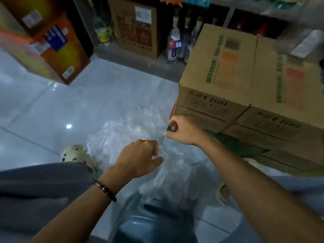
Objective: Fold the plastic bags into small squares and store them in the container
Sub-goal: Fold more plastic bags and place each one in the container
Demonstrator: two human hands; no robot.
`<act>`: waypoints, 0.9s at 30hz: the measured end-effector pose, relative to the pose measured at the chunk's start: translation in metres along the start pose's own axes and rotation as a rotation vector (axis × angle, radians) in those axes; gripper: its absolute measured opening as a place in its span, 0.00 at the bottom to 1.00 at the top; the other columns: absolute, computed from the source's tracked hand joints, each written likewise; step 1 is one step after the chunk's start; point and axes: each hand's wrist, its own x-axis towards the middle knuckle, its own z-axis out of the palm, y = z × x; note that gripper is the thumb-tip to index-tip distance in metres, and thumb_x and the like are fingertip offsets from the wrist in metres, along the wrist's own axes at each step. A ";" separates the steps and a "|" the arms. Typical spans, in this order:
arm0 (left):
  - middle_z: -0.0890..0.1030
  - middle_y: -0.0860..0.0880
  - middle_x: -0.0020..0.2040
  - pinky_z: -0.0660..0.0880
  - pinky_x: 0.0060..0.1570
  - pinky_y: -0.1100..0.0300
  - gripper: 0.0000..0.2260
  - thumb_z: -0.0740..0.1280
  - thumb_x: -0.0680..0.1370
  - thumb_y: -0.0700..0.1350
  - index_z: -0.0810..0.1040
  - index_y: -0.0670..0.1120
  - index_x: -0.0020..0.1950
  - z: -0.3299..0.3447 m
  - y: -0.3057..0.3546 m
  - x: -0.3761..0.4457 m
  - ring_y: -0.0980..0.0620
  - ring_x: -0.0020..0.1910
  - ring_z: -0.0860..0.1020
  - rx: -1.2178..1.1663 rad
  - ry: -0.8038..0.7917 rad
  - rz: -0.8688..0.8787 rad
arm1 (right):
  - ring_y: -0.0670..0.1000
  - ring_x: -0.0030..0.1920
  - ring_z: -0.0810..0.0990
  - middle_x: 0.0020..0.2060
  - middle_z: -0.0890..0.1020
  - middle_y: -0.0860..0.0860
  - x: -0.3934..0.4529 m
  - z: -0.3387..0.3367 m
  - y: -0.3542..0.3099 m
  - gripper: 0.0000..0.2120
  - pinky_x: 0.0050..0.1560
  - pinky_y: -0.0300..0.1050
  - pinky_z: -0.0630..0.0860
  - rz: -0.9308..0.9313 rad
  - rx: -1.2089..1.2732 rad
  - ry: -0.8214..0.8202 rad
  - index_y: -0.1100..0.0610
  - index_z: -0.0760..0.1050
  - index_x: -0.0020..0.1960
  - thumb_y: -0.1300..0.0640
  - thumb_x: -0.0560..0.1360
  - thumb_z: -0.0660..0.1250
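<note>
- Two hands on thin, crinkly clear plastic bag: left hand fingers curled gripping film, right hand pinching an edge.
- Boxy brown corrugated carton beside right hand.

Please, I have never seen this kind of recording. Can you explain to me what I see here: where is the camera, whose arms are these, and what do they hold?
The camera sits on a person's head, looking down at their own arms. The left hand and right hand both pinch a clear plastic bag stretched between them above the tiled floor. More crumpled clear plastic lies on the floor. A cardboard box stands right, a blue container below.
</note>
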 end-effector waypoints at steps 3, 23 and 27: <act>0.79 0.54 0.44 0.74 0.46 0.55 0.11 0.67 0.75 0.60 0.70 0.54 0.43 0.024 -0.017 -0.007 0.49 0.48 0.78 -0.038 -0.047 -0.091 | 0.56 0.53 0.80 0.58 0.78 0.52 0.008 0.054 0.019 0.33 0.51 0.48 0.77 0.272 -0.004 -0.149 0.53 0.71 0.65 0.32 0.71 0.68; 0.71 0.48 0.61 0.73 0.57 0.50 0.40 0.75 0.64 0.66 0.66 0.51 0.70 0.034 -0.042 -0.008 0.47 0.61 0.69 -0.131 0.191 -0.235 | 0.47 0.28 0.82 0.36 0.81 0.54 0.013 0.058 0.003 0.04 0.32 0.40 0.81 0.285 0.789 -0.017 0.61 0.80 0.47 0.68 0.75 0.68; 0.68 0.46 0.68 0.69 0.60 0.48 0.27 0.76 0.70 0.54 0.73 0.52 0.67 0.025 -0.042 -0.007 0.42 0.66 0.67 -0.155 0.332 -0.209 | 0.43 0.27 0.78 0.36 0.80 0.51 0.001 0.036 -0.007 0.04 0.34 0.41 0.82 0.211 0.805 0.013 0.62 0.80 0.48 0.68 0.74 0.71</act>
